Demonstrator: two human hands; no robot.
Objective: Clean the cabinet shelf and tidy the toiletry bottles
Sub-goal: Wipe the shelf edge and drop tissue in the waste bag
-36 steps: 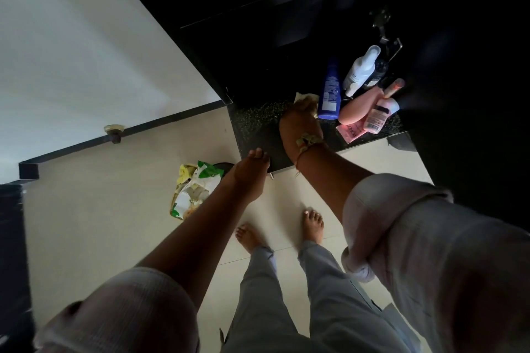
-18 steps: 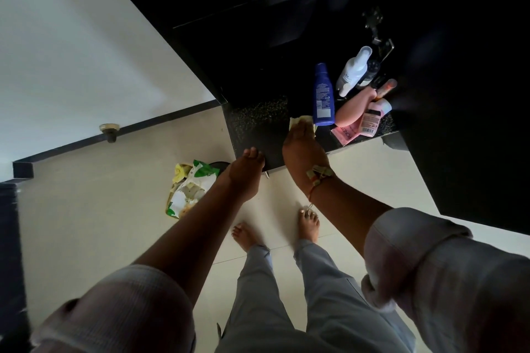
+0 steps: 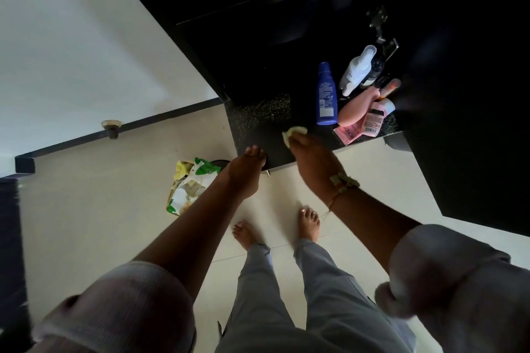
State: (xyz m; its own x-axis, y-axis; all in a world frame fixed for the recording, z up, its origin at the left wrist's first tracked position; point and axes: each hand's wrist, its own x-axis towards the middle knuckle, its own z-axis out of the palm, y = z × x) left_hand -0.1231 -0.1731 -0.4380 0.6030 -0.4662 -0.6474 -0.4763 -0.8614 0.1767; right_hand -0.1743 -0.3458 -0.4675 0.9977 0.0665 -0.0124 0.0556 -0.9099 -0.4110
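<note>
- right hand (image 3: 311, 160) is down on the dark speckled shelf (image 3: 258, 126), near its front edge, fingers closed over a small yellow cloth (image 3: 294, 133); the cloth bunches out past the fingertips and lies flat against the shelf surface.
- a pale band and a thin thread (image 3: 344, 182) sit at that wrist.
- left hand (image 3: 246, 175) rests on the shelf's front edge, just to the left of the cloth hand and apart from it. it carries nothing loose; cannot tell whether the fingers hook the edge or only lean on it.
- toiletries cluster beyond and to the right of the cloth hand, at the shelf's right end.
- nearest is a blue bottle (image 3: 326, 94), upright, just beyond the cloth and not touching it.
- right of the blue one, a pink bottle (image 3: 358, 106) is tilted over, with a small pink-labelled bottle (image 3: 375, 120) leaning against it.
- a flat pink sachet (image 3: 347, 133) lies under those two, close to the front edge.
- further back, a white bottle (image 3: 355, 69) leans toward a dark-capped bottle (image 3: 375, 66); an orange-tipped tube (image 3: 390, 87) pokes out beside them.
- a metal hinge (image 3: 384, 40) shows on the cabinet wall behind the cluster.
- on the pale tiled floor (image 3: 86, 209) below the left hand lies a crumpled green-and-white packet (image 3: 192, 186); the person's bare feet stand under the shelf edge.
</note>
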